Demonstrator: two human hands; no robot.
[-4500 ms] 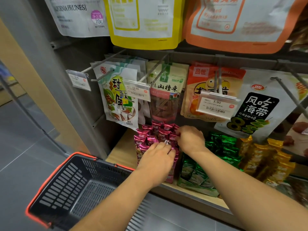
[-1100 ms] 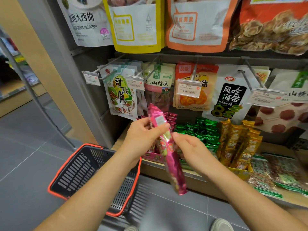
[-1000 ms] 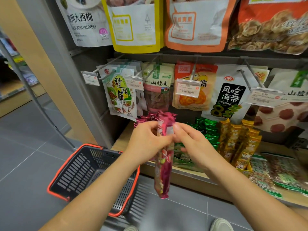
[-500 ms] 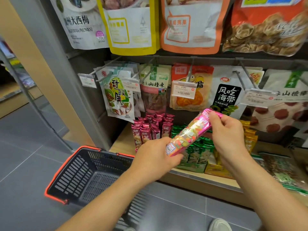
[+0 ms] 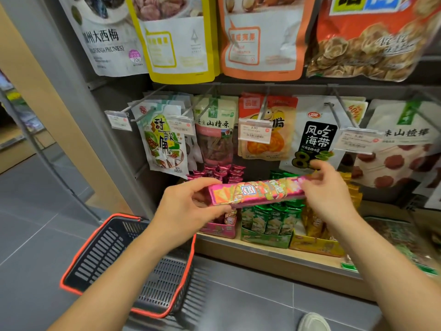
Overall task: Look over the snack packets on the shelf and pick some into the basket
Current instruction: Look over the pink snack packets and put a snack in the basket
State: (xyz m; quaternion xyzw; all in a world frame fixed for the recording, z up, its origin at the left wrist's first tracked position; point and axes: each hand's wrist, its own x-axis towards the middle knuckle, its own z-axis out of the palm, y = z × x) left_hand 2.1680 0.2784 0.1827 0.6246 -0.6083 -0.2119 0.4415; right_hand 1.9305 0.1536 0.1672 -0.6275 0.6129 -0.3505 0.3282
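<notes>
A long pink snack packet point(image 5: 256, 192) is held level in front of the shelf point(image 5: 267, 253), above the basket point(image 5: 100, 254). The left hand point(image 5: 188, 215) grips its left end with curled fingers; the right hand point(image 5: 330, 194) pinches its right end.

A packet point(image 5: 256, 192) lies level between both hands, before the shelf point(image 5: 274, 255), basket point(image 5: 95, 256) lower left
</notes>
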